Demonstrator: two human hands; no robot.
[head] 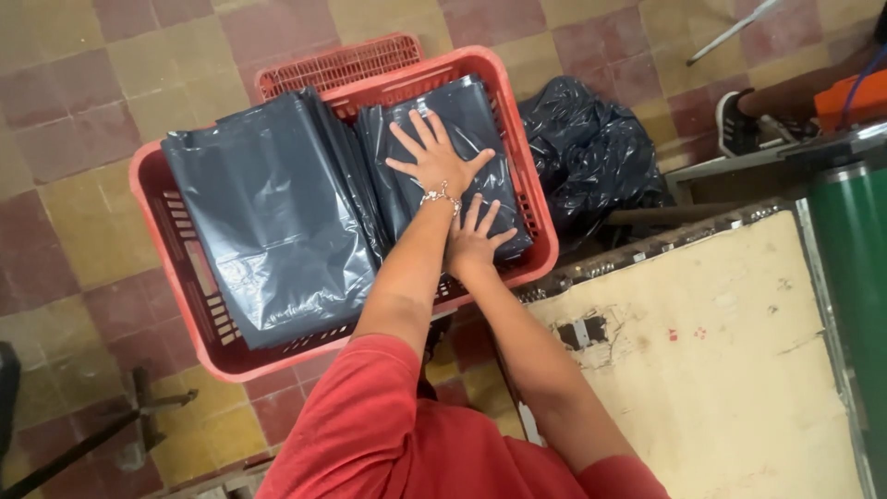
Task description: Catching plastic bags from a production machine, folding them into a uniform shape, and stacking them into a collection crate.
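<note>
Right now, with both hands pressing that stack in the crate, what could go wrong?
1. The left hand and right hand press flat on the right stack of dark bags; the glossy plastic looks slippery and may slide.
2. The left stack overhangs the red crate rim and could spill out.
3. The crumpled black bag on the floor beside the crate could trip someone.

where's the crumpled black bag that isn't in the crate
In the head view, the crumpled black bag lies on the tiled floor just right of the red crate, beyond the worn table.
</note>
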